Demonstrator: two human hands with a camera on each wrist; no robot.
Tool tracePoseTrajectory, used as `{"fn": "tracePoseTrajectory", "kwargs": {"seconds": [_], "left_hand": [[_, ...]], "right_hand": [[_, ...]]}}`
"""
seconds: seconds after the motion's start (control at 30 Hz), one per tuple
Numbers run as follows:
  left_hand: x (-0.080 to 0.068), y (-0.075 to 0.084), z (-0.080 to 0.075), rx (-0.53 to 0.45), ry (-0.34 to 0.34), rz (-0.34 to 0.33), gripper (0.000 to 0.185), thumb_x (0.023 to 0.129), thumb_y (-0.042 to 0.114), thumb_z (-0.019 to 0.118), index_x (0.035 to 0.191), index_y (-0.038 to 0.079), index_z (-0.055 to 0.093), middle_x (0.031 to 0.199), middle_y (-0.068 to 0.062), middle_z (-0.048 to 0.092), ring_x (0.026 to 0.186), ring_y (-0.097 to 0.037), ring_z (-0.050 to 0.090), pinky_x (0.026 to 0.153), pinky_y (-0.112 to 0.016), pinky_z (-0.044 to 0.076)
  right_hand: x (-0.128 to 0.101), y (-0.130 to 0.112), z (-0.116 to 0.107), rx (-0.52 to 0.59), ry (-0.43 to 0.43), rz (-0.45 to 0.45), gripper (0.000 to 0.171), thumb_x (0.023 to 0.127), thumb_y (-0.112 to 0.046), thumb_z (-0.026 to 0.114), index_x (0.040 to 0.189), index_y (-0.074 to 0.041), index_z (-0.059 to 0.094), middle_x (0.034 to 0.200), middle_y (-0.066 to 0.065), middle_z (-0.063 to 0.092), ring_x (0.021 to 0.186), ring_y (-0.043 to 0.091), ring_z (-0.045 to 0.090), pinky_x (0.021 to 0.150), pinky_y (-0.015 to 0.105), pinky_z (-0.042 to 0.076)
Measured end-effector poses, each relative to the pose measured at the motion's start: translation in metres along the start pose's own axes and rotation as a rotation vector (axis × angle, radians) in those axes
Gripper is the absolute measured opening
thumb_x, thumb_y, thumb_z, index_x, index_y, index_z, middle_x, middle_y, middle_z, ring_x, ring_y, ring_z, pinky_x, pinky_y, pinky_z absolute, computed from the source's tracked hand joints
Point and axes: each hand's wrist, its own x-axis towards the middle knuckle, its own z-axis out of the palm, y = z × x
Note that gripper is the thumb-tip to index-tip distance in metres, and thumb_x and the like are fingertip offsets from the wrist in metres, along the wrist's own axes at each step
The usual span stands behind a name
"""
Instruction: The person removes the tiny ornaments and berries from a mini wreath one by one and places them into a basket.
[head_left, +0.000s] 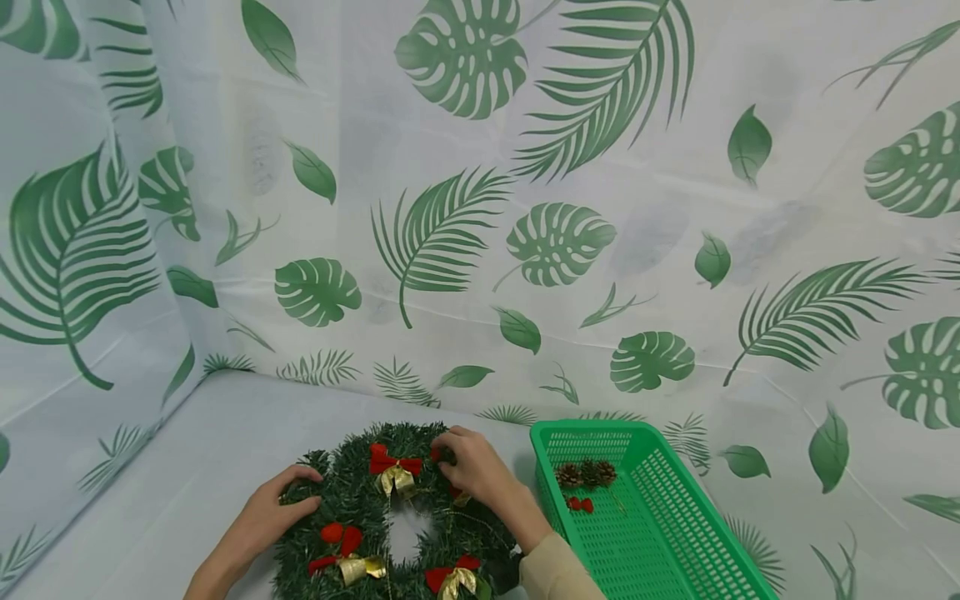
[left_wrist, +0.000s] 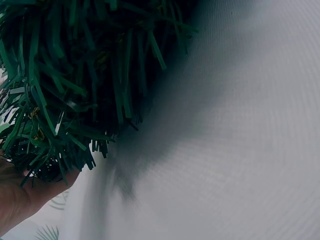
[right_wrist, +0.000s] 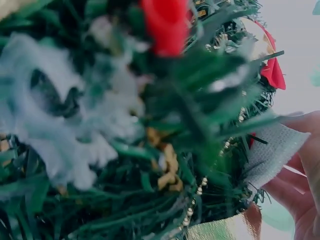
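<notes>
A green tinsel Christmas wreath lies on the white surface, decorated with red bows, gold bells and a thin gold bead string. My left hand grips its left outer edge, thumb on the near side. In the left wrist view part of that hand shows below the dark green tinsel. At the wreath's upper right, my right hand pinches a red bow, mostly hidden by the fingers. In the right wrist view the fingers are at a pale, glittery ribbon piece.
Right of the wreath stands a green plastic basket with several pine cones and small red pieces inside. A white cloth with green leaf prints hangs behind and at the left.
</notes>
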Motion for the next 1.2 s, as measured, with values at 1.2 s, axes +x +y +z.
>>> {"fn": "tracePoseTrajectory", "kwargs": {"seconds": [1.2], "left_hand": [[-0.0026, -0.0005, -0.0001, -0.01, 0.004, 0.012, 0.039, 0.098, 0.028, 0.07, 0.13, 0.007, 0.06, 0.145, -0.019, 0.055, 0.14, -0.049, 0.044, 0.095, -0.054, 0.053]], "right_hand": [[-0.0003, -0.0039, -0.0029, 0.008, 0.007, 0.025, 0.027, 0.091, -0.005, 0.077, 0.118, -0.007, 0.074, 0.108, 0.007, 0.069, 0.093, 0.02, 0.069, 0.077, 0.03, 0.061]]}}
